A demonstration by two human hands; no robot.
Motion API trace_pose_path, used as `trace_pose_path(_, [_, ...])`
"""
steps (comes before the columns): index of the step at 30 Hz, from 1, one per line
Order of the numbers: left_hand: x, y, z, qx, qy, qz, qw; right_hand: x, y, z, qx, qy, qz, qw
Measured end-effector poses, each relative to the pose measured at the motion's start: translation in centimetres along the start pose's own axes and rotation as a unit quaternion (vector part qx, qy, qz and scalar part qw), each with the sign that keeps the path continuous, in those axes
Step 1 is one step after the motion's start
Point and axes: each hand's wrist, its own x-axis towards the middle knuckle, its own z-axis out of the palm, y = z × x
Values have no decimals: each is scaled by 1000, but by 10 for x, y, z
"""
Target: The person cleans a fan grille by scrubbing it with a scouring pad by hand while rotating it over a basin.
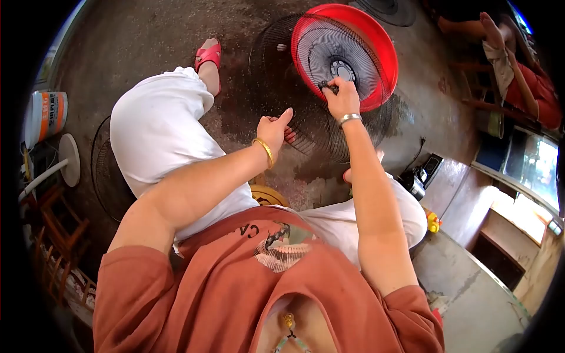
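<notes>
A round black wire fan grille [300,138] is tilted over a red basin [385,56] on the wet floor. My left hand [274,134], with a gold bracelet at its wrist, has its fingers curled at the near left edge of the grille. My right hand [342,100], with a silver band at the wrist, is closed round a dark, scrubber-like wad [329,88] against the grille, near its round hub [342,70].
Another wire grille [106,170] lies left of my knee. A white and orange bucket [50,116], a round white base on a pole [69,159] and wooden chairs [65,226] stand farther left. A seated person [521,88] is at the upper right, above a kettle-like appliance [415,181].
</notes>
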Motion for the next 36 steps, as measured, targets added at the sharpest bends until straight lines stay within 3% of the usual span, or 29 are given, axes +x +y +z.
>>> trace_pose_path(3, [-7,-1,-2,2,-1,-12,1000,-3,-3,-13,27,-74,38,996])
trace_pose_path(7, [-6,-5,-4,8,-6,-19,1000,1,15,4,-116,49,-57,990])
trace_pose_path(11, [-4,4,-1,17,-19,17,1000,14,11,1,-136,90,-67,984])
trace_pose_path(15, [-4,2,-2,17,-25,4,1000,23,0,-19,44,17,81,996])
trace_pose_path(16, [-9,4,1,15,-22,7,1000,19,-4,-23,43,22,34,998])
trace_pose_path(19, [-11,6,0,13,-25,2,1000,14,-14,-15,15,-33,-39,999])
trace_pose_path(24, [-6,-2,-9,14,-13,-16,1000,18,-7,2,-95,-31,30,995])
trace_pose_path(27, [-9,-3,-9,17,-12,-15,1000,21,-6,1,-183,61,-57,979])
trace_pose_path(28, [-8,-1,-8,17,-12,-14,1000,26,-6,0,-199,75,-44,976])
trace_pose_path(31, [-7,2,-7,12,-13,-10,1000,35,-17,-9,-94,29,123,987])
trace_pose_path(36, [-6,6,-2,17,-8,-17,1000,50,-27,-3,-47,-23,24,998])
